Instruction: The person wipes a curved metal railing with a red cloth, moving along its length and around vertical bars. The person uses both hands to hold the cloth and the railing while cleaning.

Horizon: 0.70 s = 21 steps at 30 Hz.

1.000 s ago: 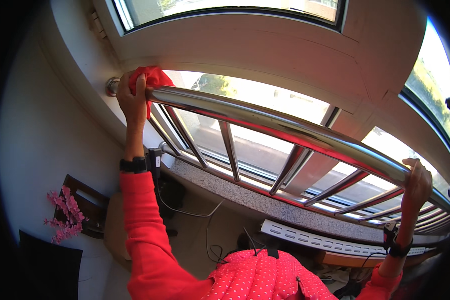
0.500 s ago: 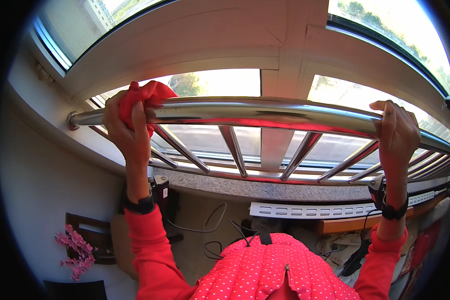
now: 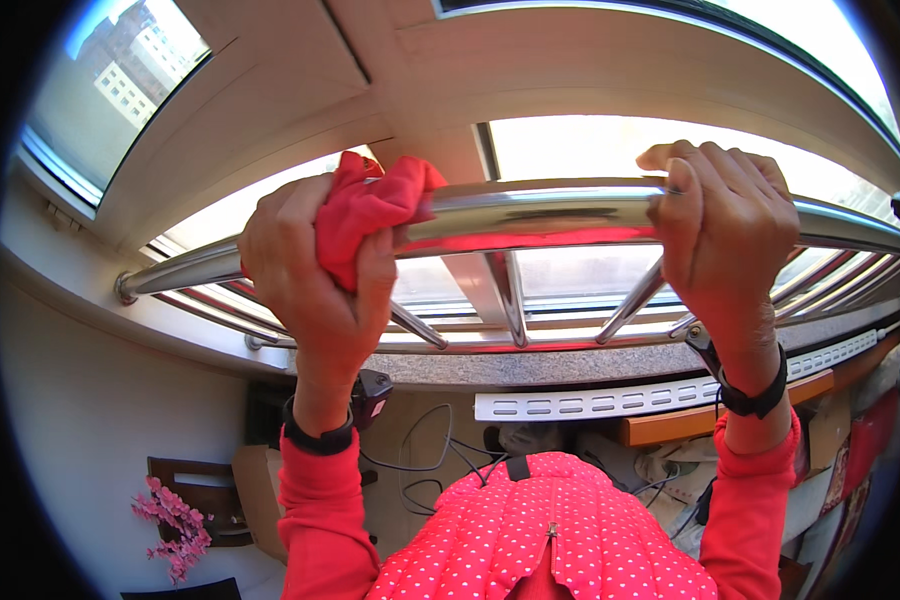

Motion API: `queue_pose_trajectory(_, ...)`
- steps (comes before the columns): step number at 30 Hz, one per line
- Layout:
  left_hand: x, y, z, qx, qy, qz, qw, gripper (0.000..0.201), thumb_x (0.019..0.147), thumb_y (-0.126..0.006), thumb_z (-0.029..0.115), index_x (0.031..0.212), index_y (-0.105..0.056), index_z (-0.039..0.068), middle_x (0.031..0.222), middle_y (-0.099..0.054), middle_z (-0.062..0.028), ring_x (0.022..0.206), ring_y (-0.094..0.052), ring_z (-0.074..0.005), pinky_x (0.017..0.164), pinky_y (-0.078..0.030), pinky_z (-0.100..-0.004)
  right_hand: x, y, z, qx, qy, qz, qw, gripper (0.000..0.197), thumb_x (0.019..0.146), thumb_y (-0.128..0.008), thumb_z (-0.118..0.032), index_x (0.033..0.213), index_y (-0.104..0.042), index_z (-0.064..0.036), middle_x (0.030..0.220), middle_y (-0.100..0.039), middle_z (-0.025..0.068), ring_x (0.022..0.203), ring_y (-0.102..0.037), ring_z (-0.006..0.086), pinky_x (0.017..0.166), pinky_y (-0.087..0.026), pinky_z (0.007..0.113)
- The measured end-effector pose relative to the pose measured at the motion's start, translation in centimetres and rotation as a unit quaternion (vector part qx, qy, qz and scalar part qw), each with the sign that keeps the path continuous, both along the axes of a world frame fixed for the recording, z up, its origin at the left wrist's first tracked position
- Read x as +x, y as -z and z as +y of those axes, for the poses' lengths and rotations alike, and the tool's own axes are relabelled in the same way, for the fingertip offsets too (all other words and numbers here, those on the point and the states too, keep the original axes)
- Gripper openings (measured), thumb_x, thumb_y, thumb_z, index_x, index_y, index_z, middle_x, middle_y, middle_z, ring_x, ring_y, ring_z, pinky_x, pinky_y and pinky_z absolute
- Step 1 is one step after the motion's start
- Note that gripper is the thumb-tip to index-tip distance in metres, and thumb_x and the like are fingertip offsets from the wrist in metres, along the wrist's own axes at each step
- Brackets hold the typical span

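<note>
A shiny metal railing (image 3: 540, 212) runs across the window, its thick top rail carried over thinner bars. My left hand (image 3: 305, 265) is closed around a red cloth (image 3: 375, 205), pressing it against the top rail left of the middle. Part of the cloth sticks out above and to the right of the fingers. Farther right, my right hand (image 3: 725, 215) grips the same rail directly, fingers bent over its far side and thumb on the near side. Dark bands with small devices sit on both wrists.
Window panes (image 3: 580, 145) stand behind the railing, above a speckled stone sill (image 3: 450, 368). Below are a white slotted radiator (image 3: 570, 404) and an orange-brown wooden ledge (image 3: 730, 410). Loose black cables (image 3: 410, 465) hang near my body. Pink flowers (image 3: 175, 520) and a dark chair (image 3: 195, 485) are at lower left.
My left hand has slid the red cloth to the right along the rail. My right hand has shifted left on the rail, and both hands appear larger and nearer. The view has shifted too.
</note>
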<state>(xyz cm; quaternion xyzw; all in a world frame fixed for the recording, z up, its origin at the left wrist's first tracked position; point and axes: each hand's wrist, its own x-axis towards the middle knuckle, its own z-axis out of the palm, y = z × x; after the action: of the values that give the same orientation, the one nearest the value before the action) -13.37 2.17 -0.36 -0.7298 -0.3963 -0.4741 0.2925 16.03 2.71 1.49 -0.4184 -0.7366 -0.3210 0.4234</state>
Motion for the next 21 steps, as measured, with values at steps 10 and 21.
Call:
queue_pose_trajectory(10,11.6,-0.3,0.4,0.018,0.048,0.066,0.997,0.05,0.078,-0.076,0.03,0.117,-0.056,0.005,0.102,-0.06,-0.0136,0.085,-0.059,-0.0318,0.077,-0.045,-0.0427,5.3,-0.4,-1.1,-0.085,-0.052,-0.021,0.995,0.024,0.096,-0.049,-0.013,0.09,-0.07,-0.0056,0.078,-0.07,0.0059,0.07,-0.066,0.022,0.07,-0.047,0.036)
queue_pose_trajectory(21,24.4,-0.8,0.9,0.048,0.079,0.082,0.992,0.037,0.085,-0.065,0.025,0.113,-0.056,0.004,0.094,-0.056,-0.0121,0.078,-0.056,-0.0278,0.072,-0.043,-0.041,10.6,-1.5,-1.9,-0.125,-0.246,0.112,0.955,0.086,0.068,-0.075,-0.065,0.132,-0.055,-0.0117,0.13,-0.059,0.0132,0.114,-0.061,0.0307,0.093,-0.05,0.041)
